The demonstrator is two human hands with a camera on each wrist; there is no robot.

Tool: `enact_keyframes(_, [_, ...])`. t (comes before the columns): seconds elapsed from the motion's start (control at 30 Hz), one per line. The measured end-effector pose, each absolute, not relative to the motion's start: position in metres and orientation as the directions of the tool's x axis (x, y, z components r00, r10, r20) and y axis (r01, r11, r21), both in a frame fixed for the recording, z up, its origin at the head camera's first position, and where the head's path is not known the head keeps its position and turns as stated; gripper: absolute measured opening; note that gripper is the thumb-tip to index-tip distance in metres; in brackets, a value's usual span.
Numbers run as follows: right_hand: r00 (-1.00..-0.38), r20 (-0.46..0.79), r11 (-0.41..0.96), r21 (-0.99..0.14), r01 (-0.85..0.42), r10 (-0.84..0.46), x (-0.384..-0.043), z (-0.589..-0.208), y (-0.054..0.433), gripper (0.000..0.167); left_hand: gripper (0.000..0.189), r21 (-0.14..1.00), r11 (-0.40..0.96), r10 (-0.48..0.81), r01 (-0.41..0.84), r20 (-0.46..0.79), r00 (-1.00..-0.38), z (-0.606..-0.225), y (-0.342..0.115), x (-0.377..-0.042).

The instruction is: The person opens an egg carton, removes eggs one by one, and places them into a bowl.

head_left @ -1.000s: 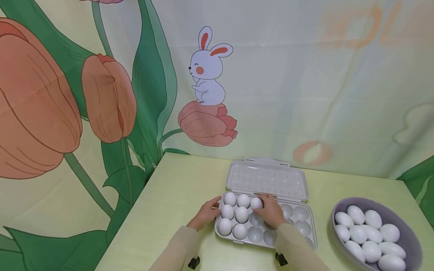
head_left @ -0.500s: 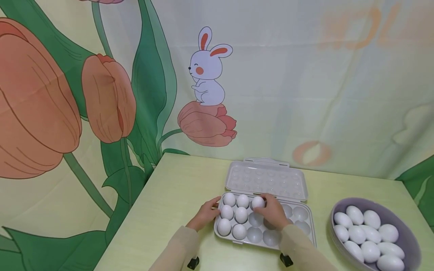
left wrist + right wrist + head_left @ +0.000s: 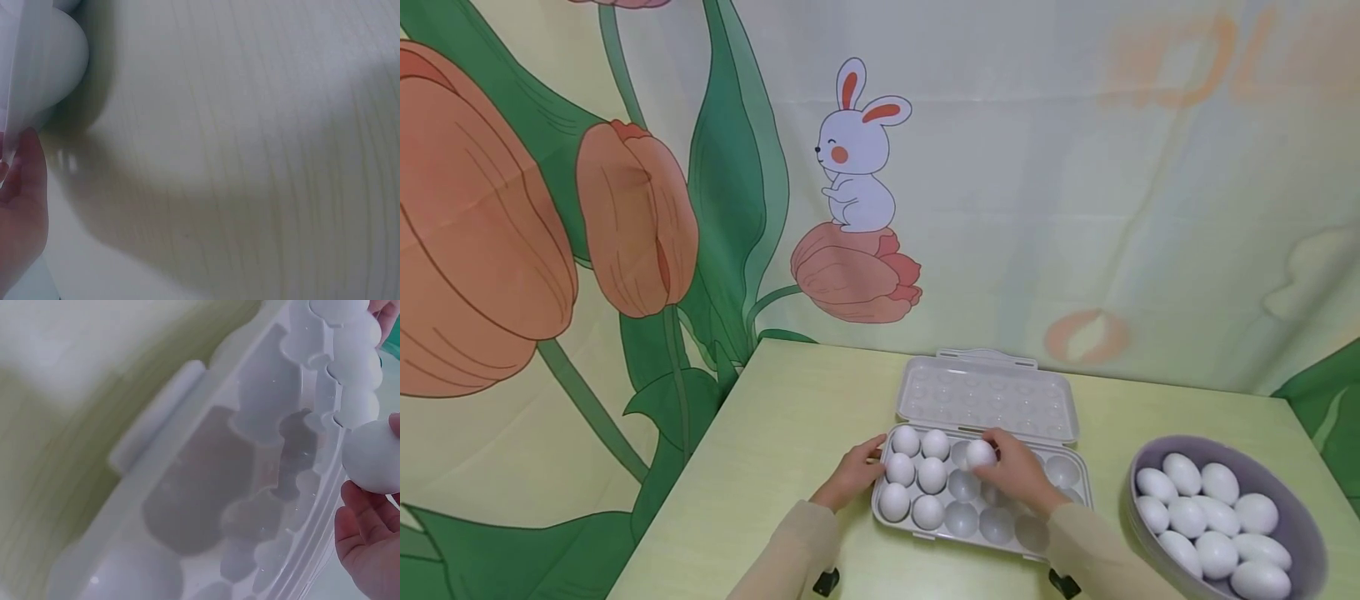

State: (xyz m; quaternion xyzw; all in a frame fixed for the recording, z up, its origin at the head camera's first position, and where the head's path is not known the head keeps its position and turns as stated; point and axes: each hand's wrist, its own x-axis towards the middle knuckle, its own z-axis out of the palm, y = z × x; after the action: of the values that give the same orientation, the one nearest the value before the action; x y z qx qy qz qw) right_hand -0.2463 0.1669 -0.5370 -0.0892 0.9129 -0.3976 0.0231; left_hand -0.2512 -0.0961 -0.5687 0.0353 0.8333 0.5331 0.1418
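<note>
Head view: the right hand [image 3: 1017, 472] clasps a white egg [image 3: 981, 455] above the back row of the egg tray [image 3: 961, 518]; well apart, the left hand [image 3: 854, 472] grips the tray's left rim. Six eggs [image 3: 932, 475] fill its two leftmost columns. Behind, the lid [image 3: 988, 398] lies open; rightward on the table [image 3: 820, 400] stands a purple bowl [image 3: 1294, 493] of eggs.

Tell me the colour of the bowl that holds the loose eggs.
Greyish purple; the bowl shows best in the head view.
</note>
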Motion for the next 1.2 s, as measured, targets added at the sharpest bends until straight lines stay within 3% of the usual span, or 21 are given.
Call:
enact_keyframes(0.37, [-0.96, 0.048, 0.686, -0.69, -0.232, -0.275, -0.23, -0.53, 0.183, 0.034, 0.055, 0.887, 0.453, 0.211, -0.089, -0.204, -0.956, -0.568, -0.095, -0.252])
enact_keyframes(0.8, [-0.948, 0.032, 0.711, -0.653, -0.26, -0.317, -0.231, -0.488, 0.234, 0.038, 0.055, 0.882, 0.462, 0.199, -0.095, -0.207, -0.958, -0.561, -0.093, -0.25])
enact_keyframes(1.03, [-0.958, -0.023, 0.74, -0.64, -0.205, -0.285, -0.239, -0.476, 0.27, 0.043, 0.053, 0.894, 0.437, 0.202, -0.098, -0.203, -0.958, -0.533, -0.086, -0.241])
enact_keyframes(1.2, [-0.968, -0.065, 0.776, -0.612, -0.155, -0.244, -0.244, -0.472, 0.301, 0.049, 0.054, 0.895, 0.436, 0.198, -0.09, -0.194, -0.961, -0.547, -0.086, -0.246])
